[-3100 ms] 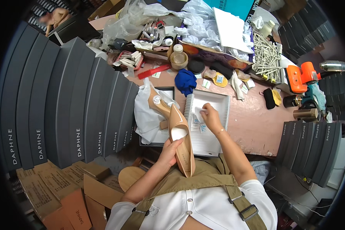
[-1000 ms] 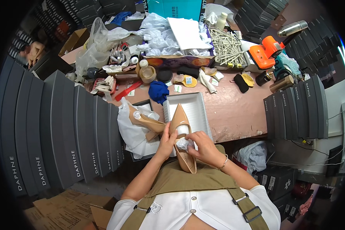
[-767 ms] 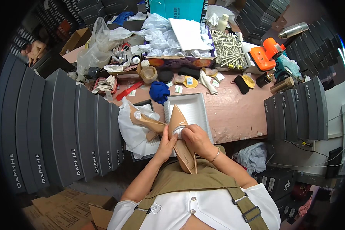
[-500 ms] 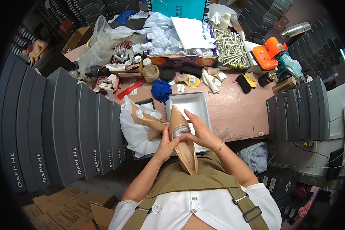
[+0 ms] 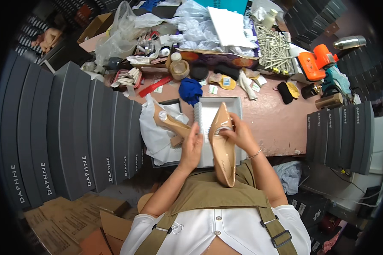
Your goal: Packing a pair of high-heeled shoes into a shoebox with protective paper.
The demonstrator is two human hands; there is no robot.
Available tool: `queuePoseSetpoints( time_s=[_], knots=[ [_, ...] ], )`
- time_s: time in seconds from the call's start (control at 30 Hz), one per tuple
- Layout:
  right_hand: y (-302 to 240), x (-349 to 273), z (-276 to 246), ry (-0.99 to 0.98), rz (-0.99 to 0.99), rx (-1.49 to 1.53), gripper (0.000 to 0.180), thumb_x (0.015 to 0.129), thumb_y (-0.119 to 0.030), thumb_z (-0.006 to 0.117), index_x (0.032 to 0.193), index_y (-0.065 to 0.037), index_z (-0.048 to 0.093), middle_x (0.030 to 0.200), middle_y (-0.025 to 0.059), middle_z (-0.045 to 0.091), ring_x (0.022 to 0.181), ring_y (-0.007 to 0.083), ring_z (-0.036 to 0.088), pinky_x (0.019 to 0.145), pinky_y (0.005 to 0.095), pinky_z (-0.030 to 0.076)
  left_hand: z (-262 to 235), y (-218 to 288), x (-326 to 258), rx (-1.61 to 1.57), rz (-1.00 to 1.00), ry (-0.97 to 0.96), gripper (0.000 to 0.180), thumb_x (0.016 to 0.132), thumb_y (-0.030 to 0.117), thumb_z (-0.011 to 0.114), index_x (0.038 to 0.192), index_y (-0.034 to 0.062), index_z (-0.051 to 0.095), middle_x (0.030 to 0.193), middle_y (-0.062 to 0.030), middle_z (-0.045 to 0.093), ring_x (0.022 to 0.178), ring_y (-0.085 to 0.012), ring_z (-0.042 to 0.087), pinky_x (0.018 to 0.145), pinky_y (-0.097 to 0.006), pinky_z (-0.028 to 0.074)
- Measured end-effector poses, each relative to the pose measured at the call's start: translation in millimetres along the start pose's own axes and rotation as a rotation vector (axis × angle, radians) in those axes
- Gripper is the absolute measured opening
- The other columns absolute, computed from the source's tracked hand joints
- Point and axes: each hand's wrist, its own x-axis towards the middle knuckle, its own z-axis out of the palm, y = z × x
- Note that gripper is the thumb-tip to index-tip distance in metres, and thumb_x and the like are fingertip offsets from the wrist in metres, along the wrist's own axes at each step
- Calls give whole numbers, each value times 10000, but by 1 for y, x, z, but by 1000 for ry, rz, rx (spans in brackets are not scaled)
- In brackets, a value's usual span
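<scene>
Both hands are gripping the tan pump [image 5: 222,146] between them: left hand [image 5: 192,146] cupping its side, right hand [image 5: 239,132] pinching its opening, its long axis running from the counter's near edge [image 5: 281,148] toward the person.

Shoe [image 5: 224,148] opening hidden by right hand [image 5: 241,135]; second shoe [image 5: 171,124] heel behind left hand [image 5: 192,145].

Grey shoeboxes [image 5: 72,131] stacked left; more [image 5: 340,131] right; open white box [image 5: 208,123] centre; brown cartons [image 5: 68,221] lower left.
</scene>
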Motion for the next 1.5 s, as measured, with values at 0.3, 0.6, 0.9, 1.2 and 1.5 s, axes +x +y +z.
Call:
queuePoseSetpoints(
  time_s=[0.3, 0.6, 0.9, 1.2, 1.5],
  knots=[
    [106, 25, 66, 1, 285, 326, 710, 877, -294, 625, 1398, 63, 300, 1376, 312, 384, 1232, 382, 461, 980, 369, 433, -80, -129, 54, -269, -482, 436, 426, 913, 255, 568, 1219, -3, 423, 1100, -110, 553, 929, -181, 558, 763, -315, 465],
    [32, -29, 40, -126, -84, 490, 676, 862, -234, 677, 1396, 17, 348, 1308, 240, 487, 1205, 271, 505, 970, 361, 443, -77, -68, 5, -129, -187, 318, 313, 956, 185, 379, 1160, -6, 521, 1028, -80, 584, 914, -173, 551, 844, -299, 432],
    [5, -28, 53, -81, 31, 541, 513, 890, -72, 468, 1393, -14, 380, 991, 96, 615, 880, 111, 563, 777, 255, 471, -57, -17, 18, -373, -398, 74, 424, 962, 187, 433, 1309, -56, 434, 1294, -159, 503, 1212, -220, 464, 1010, -328, 360],
    [64, -76, -38, 290, 262, 892, 522, 878, -66, 448, 1385, 37, 374, 1225, 108, 541, 1079, 148, 529, 941, 273, 422, -41, 4, -10, 320, -92, -132, 397, 907, 120, 557, 1247, -77, 498, 1216, -211, 568, 1090, -292, 581, 959, -365, 426],
    [65, -78, -27, 246, 211, 843, 488, 917, -95, 460, 1382, 27, 376, 1209, 89, 542, 1091, 129, 508, 943, 257, 405, 61, -1, -22, 1024, 130, -678, 591, 874, 233, 594, 1326, -89, 388, 1406, -292, 333, 1346, -412, 271, 1109, -506, 182]
  ],
)
